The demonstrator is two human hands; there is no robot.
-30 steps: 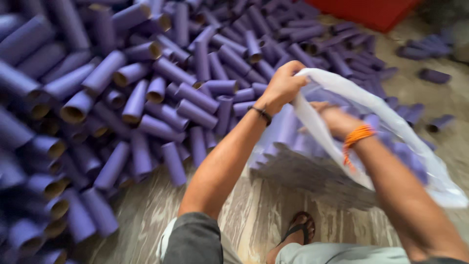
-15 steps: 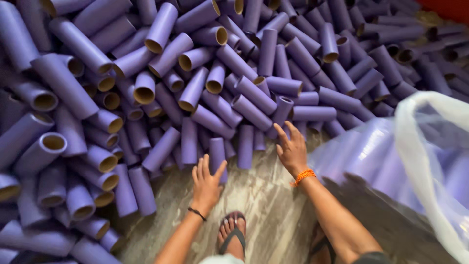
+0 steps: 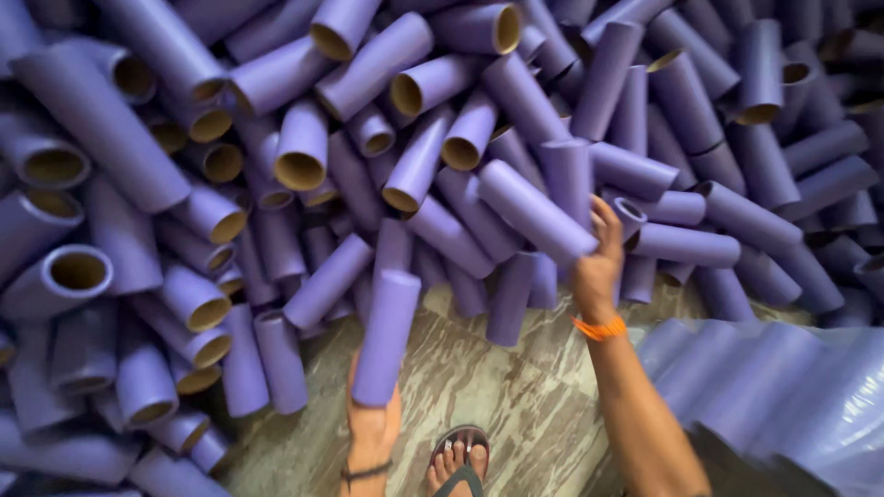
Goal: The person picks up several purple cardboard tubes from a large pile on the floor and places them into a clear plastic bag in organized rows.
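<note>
A big heap of purple cardboard tubes (image 3: 276, 166) with brown insides covers the floor ahead of me. My left hand (image 3: 372, 421), a dark band on its wrist, grips the lower end of one purple tube (image 3: 387, 336) that points away from me. Further up and to the right, my right hand (image 3: 599, 267), with an orange thread on its wrist, is closed on the end of another purple tube (image 3: 534, 210) lying slantwise at the front of the heap.
A clear plastic bag (image 3: 783, 396) packed with purple tubes lies at the lower right. My foot in a sandal (image 3: 459, 465) stands on the marbled stone floor (image 3: 497, 377) between my arms.
Both hands were open and reaching over the floor half a second ago; now each is closed on a tube. A second ago they were at the plastic bag's mouth.
</note>
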